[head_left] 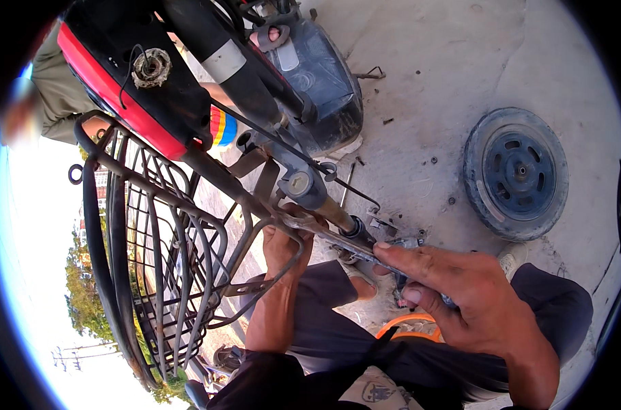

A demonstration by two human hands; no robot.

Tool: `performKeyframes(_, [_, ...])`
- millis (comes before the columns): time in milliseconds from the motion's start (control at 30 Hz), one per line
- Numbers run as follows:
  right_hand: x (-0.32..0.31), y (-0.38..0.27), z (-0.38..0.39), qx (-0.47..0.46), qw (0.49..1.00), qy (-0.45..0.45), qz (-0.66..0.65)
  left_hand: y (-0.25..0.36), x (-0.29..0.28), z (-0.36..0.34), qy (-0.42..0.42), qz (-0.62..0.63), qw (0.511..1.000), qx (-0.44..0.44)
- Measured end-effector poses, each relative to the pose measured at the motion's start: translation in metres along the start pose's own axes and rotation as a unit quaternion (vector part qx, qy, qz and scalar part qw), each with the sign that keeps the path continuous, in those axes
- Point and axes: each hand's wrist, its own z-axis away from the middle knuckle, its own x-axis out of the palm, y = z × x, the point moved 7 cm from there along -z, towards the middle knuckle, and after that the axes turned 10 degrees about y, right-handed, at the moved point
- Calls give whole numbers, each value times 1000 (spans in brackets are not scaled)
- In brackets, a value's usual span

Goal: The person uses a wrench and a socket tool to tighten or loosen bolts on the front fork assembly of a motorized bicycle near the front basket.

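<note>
The right hand [474, 301], in the lower right of the frame, is curled around a slim metal tool [365, 251]; the index finger lies straight along the shaft and the thumb presses from below, so most of the handle is hidden inside the grip and what kind of tool it is cannot be made out. The tool's far end reaches toward the lower end of the fork leg [324, 205] near the centre, where the parts overlap and the contact point is hard to read. The left hand [286, 242], just left of centre, is clenched on a bar below the fork, its fingers partly covered by the wire basket [167, 246] that fills the left of the frame. An orange ring [409, 321] peeks out between the person's knees, mostly hidden. A detached wheel [516, 174] lies flat on the concrete floor [447, 75] at the right, well apart from both hands.
</note>
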Motion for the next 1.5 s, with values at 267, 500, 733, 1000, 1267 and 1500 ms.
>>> performKeyframes(267, [14,10,-5,17,998,33,-45,-1,13,1,-36,-47,998,-19])
performKeyframes(500, [15,-2,-4,-72,987,127,-66,3,16,0,-21,-41,999,13])
performKeyframes(733, [26,-16,-3,-140,962,169,165,5,12,-4,-25,-26,999,31])
performKeyframes(1000, [42,-23,-5,-171,939,177,241,6,19,-5,-105,-35,993,40])
performKeyframes(1267, [48,-17,-7,-141,932,175,284,3,12,-4,-35,-25,999,11])
performKeyframes(1500, [45,-17,-7,-156,936,178,262,5,21,-6,-93,-6,996,-6])
